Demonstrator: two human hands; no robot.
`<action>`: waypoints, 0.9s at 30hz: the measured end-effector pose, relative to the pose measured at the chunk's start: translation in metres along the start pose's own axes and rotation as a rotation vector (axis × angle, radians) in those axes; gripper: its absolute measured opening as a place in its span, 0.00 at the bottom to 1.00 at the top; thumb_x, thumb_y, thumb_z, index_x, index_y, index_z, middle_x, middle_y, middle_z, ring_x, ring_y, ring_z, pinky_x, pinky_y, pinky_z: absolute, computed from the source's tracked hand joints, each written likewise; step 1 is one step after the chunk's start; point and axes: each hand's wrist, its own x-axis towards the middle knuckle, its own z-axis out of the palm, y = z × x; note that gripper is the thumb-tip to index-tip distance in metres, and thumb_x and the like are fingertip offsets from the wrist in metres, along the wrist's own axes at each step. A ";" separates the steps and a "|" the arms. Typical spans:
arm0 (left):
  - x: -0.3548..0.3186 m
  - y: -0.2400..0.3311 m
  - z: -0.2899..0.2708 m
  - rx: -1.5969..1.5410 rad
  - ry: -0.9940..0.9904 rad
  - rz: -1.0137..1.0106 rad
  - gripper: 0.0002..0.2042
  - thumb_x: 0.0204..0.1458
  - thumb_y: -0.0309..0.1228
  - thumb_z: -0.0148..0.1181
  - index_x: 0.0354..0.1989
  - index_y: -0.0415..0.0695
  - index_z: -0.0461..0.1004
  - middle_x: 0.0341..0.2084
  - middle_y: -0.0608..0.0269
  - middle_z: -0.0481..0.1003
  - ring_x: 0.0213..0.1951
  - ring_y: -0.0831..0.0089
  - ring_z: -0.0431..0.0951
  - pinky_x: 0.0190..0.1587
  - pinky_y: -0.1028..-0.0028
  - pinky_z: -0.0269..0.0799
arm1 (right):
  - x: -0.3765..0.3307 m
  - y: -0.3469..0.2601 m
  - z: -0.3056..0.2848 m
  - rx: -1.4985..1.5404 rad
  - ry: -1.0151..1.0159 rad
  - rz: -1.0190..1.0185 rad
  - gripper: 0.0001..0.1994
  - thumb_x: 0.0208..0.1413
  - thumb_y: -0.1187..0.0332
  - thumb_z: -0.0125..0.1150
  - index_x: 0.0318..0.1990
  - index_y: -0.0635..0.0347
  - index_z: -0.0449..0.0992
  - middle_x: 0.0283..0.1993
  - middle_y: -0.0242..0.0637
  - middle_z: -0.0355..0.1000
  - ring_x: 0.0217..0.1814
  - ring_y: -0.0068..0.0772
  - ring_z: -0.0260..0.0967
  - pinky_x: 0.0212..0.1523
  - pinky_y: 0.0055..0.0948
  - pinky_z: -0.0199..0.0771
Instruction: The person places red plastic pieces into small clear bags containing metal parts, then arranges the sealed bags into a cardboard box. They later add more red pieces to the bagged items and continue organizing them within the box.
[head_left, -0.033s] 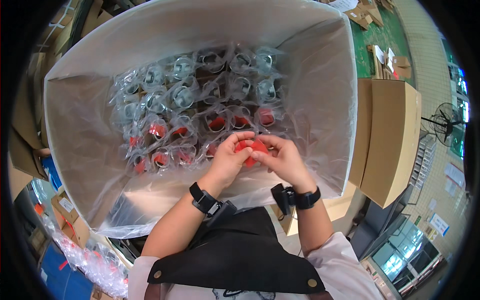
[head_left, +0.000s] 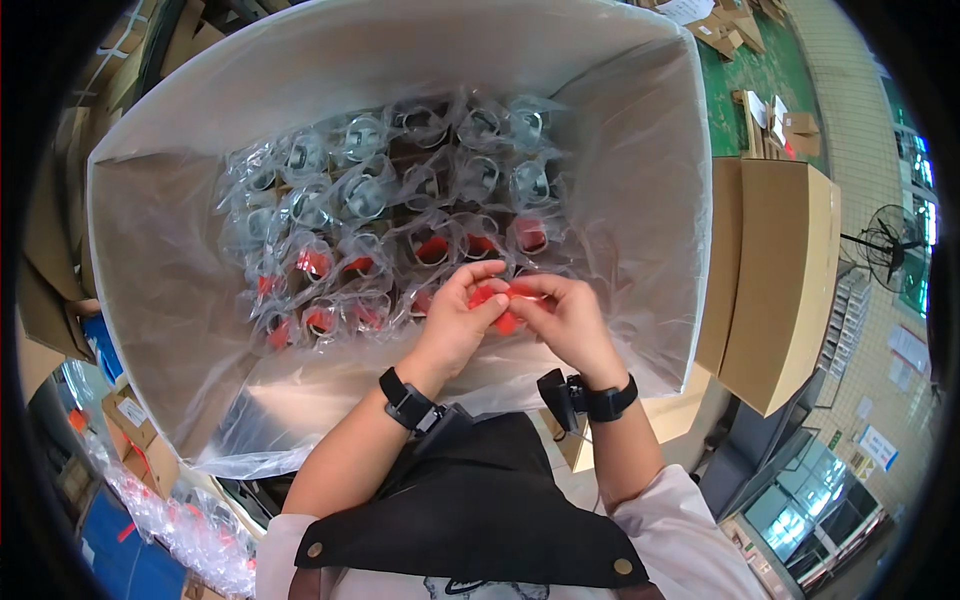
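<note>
nothing moved; left hand (head_left: pixel 455 320), right hand (head_left: pixel 570 325) pinch, apparently, red piece (head_left: pixel 500 300).

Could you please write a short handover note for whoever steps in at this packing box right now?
Left hand and right hand meet over the lined carton; together they pinch one small red piece at the fingertips.
Inside, bagged round parts stand in rows. The nearer rows show red pieces in them; the farther rows show none.
Done: red pieces in the nearer rows.
Left, as it looks: the piece in hand is not yet set down, and the far rows lack red.
A shut cardboard box stands to the right.
</note>
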 end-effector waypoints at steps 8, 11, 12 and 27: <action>0.014 0.004 -0.017 -0.284 0.092 -0.107 0.14 0.64 0.31 0.44 0.56 0.42 0.66 0.43 0.64 0.71 0.42 0.76 0.73 0.43 0.74 0.72 | 0.085 0.018 -0.035 -0.602 0.752 -0.264 0.09 0.52 0.71 0.60 0.39 0.67 0.77 0.31 0.50 0.76 0.34 0.48 0.76 0.36 0.36 0.75; 0.009 0.010 -0.028 -0.353 0.070 -0.071 0.15 0.65 0.35 0.42 0.57 0.45 0.65 0.46 0.65 0.71 0.44 0.77 0.72 0.44 0.75 0.71 | 0.073 0.004 -0.012 -0.235 0.513 -0.046 0.10 0.54 0.69 0.59 0.39 0.67 0.77 0.31 0.47 0.77 0.34 0.44 0.77 0.38 0.36 0.74; 0.010 0.007 -0.029 -0.378 0.048 -0.047 0.16 0.66 0.37 0.41 0.59 0.46 0.64 0.48 0.65 0.70 0.46 0.76 0.71 0.45 0.74 0.70 | 0.057 -0.014 -0.003 0.077 0.273 0.130 0.11 0.54 0.67 0.61 0.39 0.67 0.77 0.30 0.41 0.77 0.35 0.31 0.76 0.38 0.31 0.73; 0.000 0.024 -0.025 -0.165 -0.023 -0.165 0.20 0.62 0.38 0.48 0.61 0.45 0.61 0.53 0.65 0.68 0.54 0.75 0.67 0.50 0.71 0.64 | 0.161 0.032 0.018 -0.801 0.318 -0.089 0.10 0.50 0.66 0.59 0.36 0.59 0.79 0.36 0.51 0.76 0.41 0.53 0.74 0.42 0.44 0.74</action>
